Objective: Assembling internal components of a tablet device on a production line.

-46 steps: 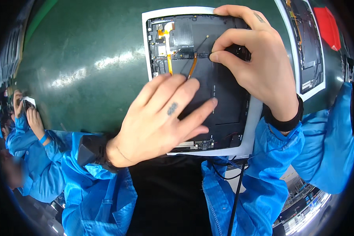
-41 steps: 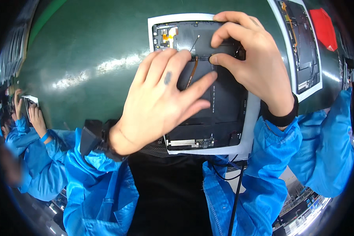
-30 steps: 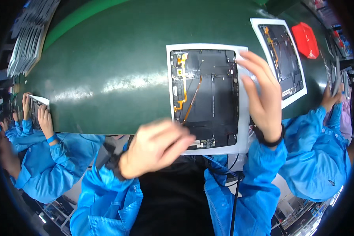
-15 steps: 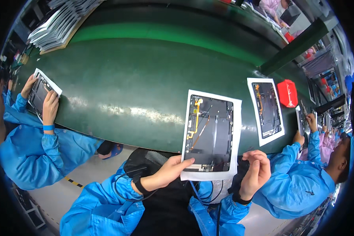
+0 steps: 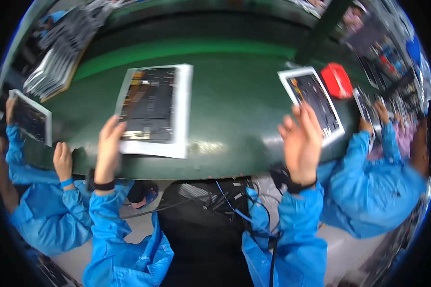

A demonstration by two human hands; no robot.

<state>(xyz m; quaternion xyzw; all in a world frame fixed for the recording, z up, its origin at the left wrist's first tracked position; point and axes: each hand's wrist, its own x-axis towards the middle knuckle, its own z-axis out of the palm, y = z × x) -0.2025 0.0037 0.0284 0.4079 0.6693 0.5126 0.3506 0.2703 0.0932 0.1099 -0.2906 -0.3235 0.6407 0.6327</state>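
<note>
My left hand (image 5: 109, 149) grips the lower left corner of a white sheet that carries a dark, opened tablet housing (image 5: 149, 106), thumb on top. Orange flex cable runs along the housing's left side; motion blurs its fine parts. My right hand (image 5: 303, 138) is raised over the table's near right side, fingers apart and nothing visible in it. Behind its fingertips lies a second tablet housing (image 5: 322, 108) on a white sheet, also with orange cable. Whether the fingertips touch that sheet I cannot tell.
A red bin (image 5: 336, 80) stands beside the second housing on the green table (image 5: 234, 105). Stacked white sheets (image 5: 57, 67) sit at the far left. Co-workers in blue handle similar panels on both sides; a dark green post (image 5: 323, 31) rises at the back right.
My left hand has carried the tablet housing on its sheet leftward and away from me, over the table. My right hand has moved up toward the second housing. The whole view has shifted.
</note>
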